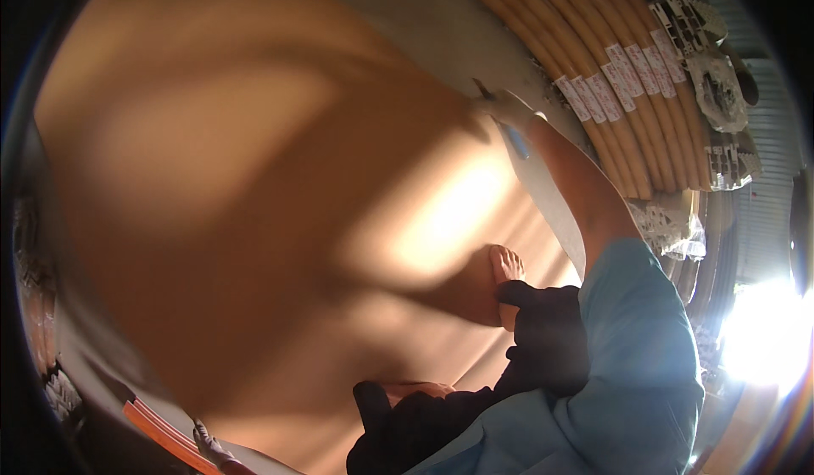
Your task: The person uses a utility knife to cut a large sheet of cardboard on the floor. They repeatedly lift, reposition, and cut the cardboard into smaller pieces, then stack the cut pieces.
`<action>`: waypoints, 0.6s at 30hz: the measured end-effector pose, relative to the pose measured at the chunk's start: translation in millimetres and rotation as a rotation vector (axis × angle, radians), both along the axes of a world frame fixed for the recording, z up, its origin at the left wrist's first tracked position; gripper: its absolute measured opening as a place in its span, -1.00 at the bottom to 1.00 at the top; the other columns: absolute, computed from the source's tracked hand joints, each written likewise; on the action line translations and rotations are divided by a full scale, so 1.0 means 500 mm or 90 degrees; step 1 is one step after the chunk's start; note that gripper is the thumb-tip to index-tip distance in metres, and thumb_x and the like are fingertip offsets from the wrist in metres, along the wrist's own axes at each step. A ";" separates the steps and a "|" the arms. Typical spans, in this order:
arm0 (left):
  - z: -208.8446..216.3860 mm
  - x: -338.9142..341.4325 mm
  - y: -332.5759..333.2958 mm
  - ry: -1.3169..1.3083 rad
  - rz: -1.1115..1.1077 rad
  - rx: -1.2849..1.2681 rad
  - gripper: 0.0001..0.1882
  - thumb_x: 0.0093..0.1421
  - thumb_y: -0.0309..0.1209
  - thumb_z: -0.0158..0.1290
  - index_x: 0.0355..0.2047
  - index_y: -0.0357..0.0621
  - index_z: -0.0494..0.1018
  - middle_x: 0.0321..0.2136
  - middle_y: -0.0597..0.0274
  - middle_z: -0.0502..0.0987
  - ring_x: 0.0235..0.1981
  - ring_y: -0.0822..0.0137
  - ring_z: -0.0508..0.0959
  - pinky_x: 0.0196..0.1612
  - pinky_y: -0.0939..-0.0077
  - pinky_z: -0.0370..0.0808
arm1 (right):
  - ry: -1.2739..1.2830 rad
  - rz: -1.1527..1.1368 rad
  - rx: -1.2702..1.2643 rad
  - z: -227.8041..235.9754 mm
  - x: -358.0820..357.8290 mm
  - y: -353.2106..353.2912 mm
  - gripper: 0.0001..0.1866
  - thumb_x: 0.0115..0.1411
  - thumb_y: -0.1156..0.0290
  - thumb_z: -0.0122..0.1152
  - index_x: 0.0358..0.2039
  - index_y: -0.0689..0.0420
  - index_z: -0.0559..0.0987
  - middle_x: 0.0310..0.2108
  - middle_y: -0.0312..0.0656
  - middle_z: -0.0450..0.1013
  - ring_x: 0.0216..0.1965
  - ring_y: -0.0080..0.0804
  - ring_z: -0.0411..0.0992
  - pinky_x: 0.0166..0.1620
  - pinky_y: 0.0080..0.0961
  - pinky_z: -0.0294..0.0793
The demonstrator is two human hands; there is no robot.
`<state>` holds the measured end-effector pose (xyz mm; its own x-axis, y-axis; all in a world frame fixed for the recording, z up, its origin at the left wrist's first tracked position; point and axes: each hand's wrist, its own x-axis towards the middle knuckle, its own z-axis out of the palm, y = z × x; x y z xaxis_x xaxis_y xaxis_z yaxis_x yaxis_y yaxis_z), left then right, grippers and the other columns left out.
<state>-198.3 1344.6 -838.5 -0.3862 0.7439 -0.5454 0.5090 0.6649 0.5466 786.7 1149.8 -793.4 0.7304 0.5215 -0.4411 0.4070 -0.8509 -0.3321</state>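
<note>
A large brown sheet [254, 220] fills most of the view, with bright patches of light and shadow on it. My right hand [510, 108], in a pale glove, reaches to its far right edge. It is closed around a slim tool [482, 89] whose dark tip sticks out past the fingers. A blue piece [517, 143] shows below the hand; whether it belongs to the tool is unclear. Far off at the lower left, my gloved left hand [214, 448] is at the opposite sheet edge, small and partly cut off, its grip unclear. My bare foot [507, 263] stands on the sheet.
Labelled bundles of long brown strips [593, 76] lie at the upper right, their ends in clear plastic. Orange-red strips [165, 435] lie beside my left hand. Grey floor [398, 8] borders the sheet. Strong light [767, 331] glares at the right by a corrugated wall [776, 127].
</note>
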 end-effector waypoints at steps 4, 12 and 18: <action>-0.027 -0.021 -0.066 0.011 0.008 -0.019 -0.14 0.02 0.15 0.18 0.21 -0.09 0.23 0.20 0.13 0.28 0.19 0.10 0.28 0.21 0.09 0.11 | 0.042 -0.050 -0.003 -0.009 -0.033 -0.036 -0.51 0.09 -0.06 0.21 -0.41 0.22 0.56 -0.50 -0.13 0.45 -0.38 -0.34 0.41 -0.23 -0.35 0.35; -0.045 -0.017 -0.088 0.200 -0.087 -0.008 -0.15 0.00 0.05 0.26 0.15 -0.23 0.26 0.10 -0.08 0.37 0.10 0.01 0.38 0.13 0.12 0.31 | 0.053 -0.021 -0.017 -0.021 -0.056 -0.062 -0.48 0.12 -0.02 0.22 -0.09 0.16 0.54 -0.30 -0.02 0.51 -0.25 -0.24 0.46 -0.13 -0.36 0.39; -0.066 -0.026 -0.072 0.098 -0.011 0.013 -0.33 -0.01 -0.11 0.30 0.04 -0.19 0.37 -0.02 0.01 0.48 0.03 0.09 0.43 0.07 0.19 0.34 | 0.005 0.011 0.063 -0.060 -0.073 -0.065 -0.57 0.06 0.17 0.29 -0.05 0.01 0.57 -0.18 -0.08 0.55 -0.13 -0.20 0.50 -0.06 -0.34 0.43</action>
